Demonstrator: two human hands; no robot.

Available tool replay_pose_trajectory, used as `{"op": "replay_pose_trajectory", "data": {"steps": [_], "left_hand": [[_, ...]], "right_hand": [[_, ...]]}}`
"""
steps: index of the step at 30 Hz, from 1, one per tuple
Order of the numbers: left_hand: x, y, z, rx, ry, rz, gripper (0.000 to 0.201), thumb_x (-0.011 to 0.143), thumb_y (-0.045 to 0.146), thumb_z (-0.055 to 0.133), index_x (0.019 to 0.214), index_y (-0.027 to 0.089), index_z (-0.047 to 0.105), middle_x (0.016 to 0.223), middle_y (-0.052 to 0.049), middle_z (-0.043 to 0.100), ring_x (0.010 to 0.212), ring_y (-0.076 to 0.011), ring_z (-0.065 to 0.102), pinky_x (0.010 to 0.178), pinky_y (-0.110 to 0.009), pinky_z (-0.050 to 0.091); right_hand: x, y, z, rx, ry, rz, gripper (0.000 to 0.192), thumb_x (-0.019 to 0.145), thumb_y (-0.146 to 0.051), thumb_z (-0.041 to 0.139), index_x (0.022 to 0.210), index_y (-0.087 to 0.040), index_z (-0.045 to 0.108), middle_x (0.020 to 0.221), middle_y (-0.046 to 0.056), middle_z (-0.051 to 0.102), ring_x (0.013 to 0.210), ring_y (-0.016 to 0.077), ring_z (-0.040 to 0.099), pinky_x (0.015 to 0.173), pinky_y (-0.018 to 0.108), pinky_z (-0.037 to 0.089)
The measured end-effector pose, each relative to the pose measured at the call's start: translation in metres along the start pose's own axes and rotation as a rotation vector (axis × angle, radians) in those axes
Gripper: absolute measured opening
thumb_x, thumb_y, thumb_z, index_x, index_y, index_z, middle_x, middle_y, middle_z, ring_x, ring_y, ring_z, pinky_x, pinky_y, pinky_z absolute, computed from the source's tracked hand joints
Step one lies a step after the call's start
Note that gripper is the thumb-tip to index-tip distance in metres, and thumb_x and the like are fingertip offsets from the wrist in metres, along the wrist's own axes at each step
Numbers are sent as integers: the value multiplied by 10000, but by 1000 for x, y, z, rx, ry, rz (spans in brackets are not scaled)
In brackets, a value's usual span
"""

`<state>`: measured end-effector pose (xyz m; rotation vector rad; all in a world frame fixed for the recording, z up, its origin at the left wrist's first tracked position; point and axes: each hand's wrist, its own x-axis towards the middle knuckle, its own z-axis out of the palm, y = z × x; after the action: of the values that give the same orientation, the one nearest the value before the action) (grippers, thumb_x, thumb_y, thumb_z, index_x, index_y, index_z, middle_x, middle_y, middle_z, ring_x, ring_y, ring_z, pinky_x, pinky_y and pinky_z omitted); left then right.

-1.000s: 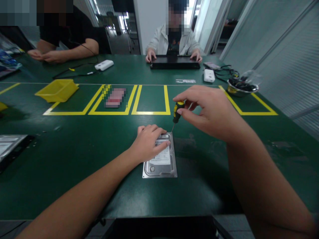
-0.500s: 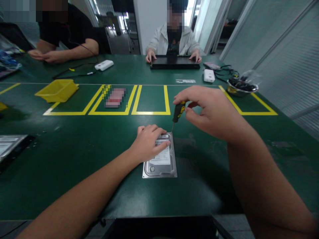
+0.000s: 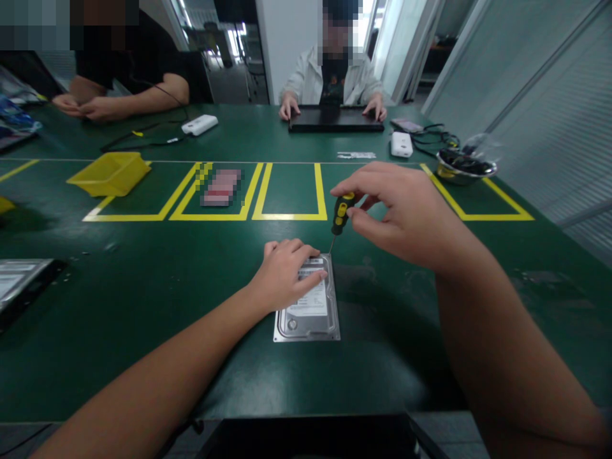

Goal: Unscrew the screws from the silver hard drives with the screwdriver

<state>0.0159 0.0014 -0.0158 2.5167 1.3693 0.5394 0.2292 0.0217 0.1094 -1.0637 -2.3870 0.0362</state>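
- The left hand (image 3: 282,271) lies flat on the hard drive (image 3: 308,306), just as it did a second ago. Its fingers are spread over the top half and they close on nothing; they only press down.
- The hard drive sits on the green table (image 3: 143,299), right in front of the person. It has not slid or turned.
- The right hand (image 3: 406,213) pinches the little screwdriver (image 3: 340,215) between thumb and fingertips. The other fingers are loosely curled beside it.
- What has changed is small: the fingers have shuffled around the black and yellow handle, and the handle has rolled a bit. The tip stays at the far right corner of the drive.
- I think this means the person is turning a screw at that corner, bit by bit. I cannot see the screw itself, so I cannot tell how far it has come.
- A yellow bin (image 3: 109,173) sits well apart on the far left. A metal bowl (image 3: 466,169) sits far right.
- Two other people sit across the table with their own hands near their own things.
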Motion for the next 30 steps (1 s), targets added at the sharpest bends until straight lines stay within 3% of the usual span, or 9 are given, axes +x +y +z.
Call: {"op": "replay_pose_trajectory", "data": {"steps": [30], "left_hand": [[0, 0, 0, 4, 0, -3, 381, 933, 538, 519, 1137, 237, 633, 1076, -61, 647, 1054, -270, 557, 884, -427, 296]], "right_hand": [[-3, -2, -3, 23, -57, -32, 286, 813, -159, 605, 1084, -224, 670, 1021, 28, 717, 870, 201, 663, 813, 346, 518]]}}
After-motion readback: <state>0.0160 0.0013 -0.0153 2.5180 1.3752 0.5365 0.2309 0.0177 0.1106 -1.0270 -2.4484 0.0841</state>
